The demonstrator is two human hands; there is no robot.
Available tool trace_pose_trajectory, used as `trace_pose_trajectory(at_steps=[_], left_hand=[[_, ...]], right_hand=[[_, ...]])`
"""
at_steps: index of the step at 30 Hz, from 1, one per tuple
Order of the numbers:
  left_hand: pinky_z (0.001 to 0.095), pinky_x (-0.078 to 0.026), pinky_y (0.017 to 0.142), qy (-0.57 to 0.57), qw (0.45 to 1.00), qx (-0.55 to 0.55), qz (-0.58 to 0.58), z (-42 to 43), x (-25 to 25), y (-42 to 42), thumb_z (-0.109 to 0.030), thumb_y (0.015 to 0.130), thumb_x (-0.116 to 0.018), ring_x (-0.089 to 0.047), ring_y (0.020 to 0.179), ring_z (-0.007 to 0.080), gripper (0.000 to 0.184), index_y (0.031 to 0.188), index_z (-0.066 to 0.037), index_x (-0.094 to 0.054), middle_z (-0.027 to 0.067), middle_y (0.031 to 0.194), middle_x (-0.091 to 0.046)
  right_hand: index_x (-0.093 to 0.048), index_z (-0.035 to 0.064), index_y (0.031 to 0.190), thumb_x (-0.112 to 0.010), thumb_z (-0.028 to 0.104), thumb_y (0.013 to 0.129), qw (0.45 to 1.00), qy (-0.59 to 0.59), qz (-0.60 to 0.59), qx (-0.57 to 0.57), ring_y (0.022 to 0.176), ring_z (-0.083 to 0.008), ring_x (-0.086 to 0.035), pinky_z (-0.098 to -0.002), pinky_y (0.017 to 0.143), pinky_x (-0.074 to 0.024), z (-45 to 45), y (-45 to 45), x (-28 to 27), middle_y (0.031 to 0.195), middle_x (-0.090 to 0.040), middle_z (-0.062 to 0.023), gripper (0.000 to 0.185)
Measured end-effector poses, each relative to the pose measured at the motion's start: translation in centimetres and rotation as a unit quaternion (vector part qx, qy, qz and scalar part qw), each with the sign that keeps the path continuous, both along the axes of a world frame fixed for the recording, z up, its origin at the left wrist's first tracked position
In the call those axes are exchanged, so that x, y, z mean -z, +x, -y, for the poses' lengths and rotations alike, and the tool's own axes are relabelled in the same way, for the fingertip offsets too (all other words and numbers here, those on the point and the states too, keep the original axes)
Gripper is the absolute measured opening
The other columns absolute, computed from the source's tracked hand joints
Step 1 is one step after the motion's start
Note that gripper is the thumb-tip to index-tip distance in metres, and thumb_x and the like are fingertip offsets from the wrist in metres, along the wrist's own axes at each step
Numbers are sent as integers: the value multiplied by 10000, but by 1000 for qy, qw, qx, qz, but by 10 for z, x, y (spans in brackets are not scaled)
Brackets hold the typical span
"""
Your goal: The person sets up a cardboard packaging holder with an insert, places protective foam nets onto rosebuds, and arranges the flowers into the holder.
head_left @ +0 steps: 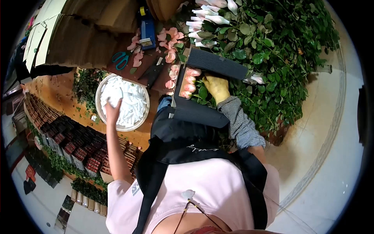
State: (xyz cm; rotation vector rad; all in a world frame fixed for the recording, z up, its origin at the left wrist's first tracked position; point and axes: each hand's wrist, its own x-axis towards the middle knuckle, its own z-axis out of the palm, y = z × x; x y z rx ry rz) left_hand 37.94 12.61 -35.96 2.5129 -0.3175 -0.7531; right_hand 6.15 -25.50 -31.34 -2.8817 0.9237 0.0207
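My left hand (pixel 112 109) reaches into a round white basin (pixel 147 102) full of white mesh sleeves (pixel 130 103). Its fingers are hidden among the sleeves; only the back of the hand and the thumb show. In a yellow glove, my right hand (pixel 217 87) is closed over the leafy stems of pink roses (pixel 189 82), fingers curled. These roses lie in a stack between two flaps of dark corrugated wrap (pixel 216 62), their heads pointing left. The lower flap (pixel 200 116) rests near my lap.
Scissors with teal handles (pixel 120 59), a blue tape dispenser (pixel 147 33) and loose petals (pixel 170 43) lie on the table. At right is a heap of leafy stems (pixel 269 58) with white-sleeved buds (pixel 210 17). Cardboard (pixel 82 35) stands upper left; wrapped bundles (pixel 74 144) fill the floor.
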Motion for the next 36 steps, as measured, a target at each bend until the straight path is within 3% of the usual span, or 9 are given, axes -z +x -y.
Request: trace_pose_trajectory(at_steps=[4,8,10,12,22,25,28,31,36], left_hand=[[294,-497,633,-219,957,126,-144,122,-34,-80,-221,952,-614,-616,662,126,273,947,42,-690,82,752,-686],[293,-538,715,-232,905,177,-311,193,-23,-123,-145,984,-551,-697,823,174,254,1027,82,-659,130,903,-723],[307,-550,739,-145,918,329,-167,200,-10,-132,-95,991,-502,-701,862,201,264,1112,96,-638,151,931,-722],[329,-557,799,-147,924,269,-228,198,-11,-137,-60,992,-466,-696,914,228,288,1186,101,-606,173,1002,-713],[324,-545,891,-201,887,130,-394,189,-4,-141,-37,1014,-412,-670,1018,245,282,1201,133,-537,210,1095,-674],[321,-567,780,-238,897,126,-352,189,-8,-142,-43,963,-525,-716,889,240,212,1121,65,-617,165,970,-720],[368,-538,722,-139,922,362,-7,208,-63,-132,-118,872,-680,-680,810,272,223,1078,-32,-676,103,875,-679],[393,-460,722,-304,764,560,103,222,-52,-125,-187,697,-794,-574,824,264,387,1064,-105,-704,50,867,-554],[387,-458,741,-264,738,599,164,220,-45,-126,-225,729,-775,-562,833,262,328,1024,-117,-680,58,869,-528]], right_hand=[[-612,129,1266,-653,342,898,950,308,-40,28,1042,-284,-655,-409,935,-502,5,-12,-55,1110,-702,-93,427],[-630,100,1215,-637,326,911,949,311,-12,-60,969,-291,-669,-422,862,-522,-13,6,-93,1050,-709,-102,379],[-657,101,1110,-592,322,921,967,220,-102,-84,908,-293,-688,-426,809,-538,-24,16,-82,1031,-716,-106,298],[-665,84,1044,-559,347,932,945,195,-261,-37,904,-293,-697,-419,800,-542,-30,31,-50,1003,-723,-125,304],[-651,66,919,-637,491,871,951,219,-157,-154,754,-299,-689,-428,709,-542,-33,18,-24,808,-702,-122,428],[-628,60,1010,-663,511,844,941,215,-220,-144,789,-273,-699,-410,715,-547,-37,29,-32,842,-709,-99,482],[-603,55,1080,-674,500,839,939,211,-241,-124,837,-258,-705,-399,722,-550,-41,37,-43,884,-714,-90,511],[-626,72,1058,-651,461,867,941,215,-234,-119,850,-265,-700,-396,748,-545,-42,32,-32,913,-716,-95,434],[-656,116,992,-564,354,912,980,173,-72,-61,806,-303,-698,-432,730,-540,-21,19,-34,874,-721,-99,267]])
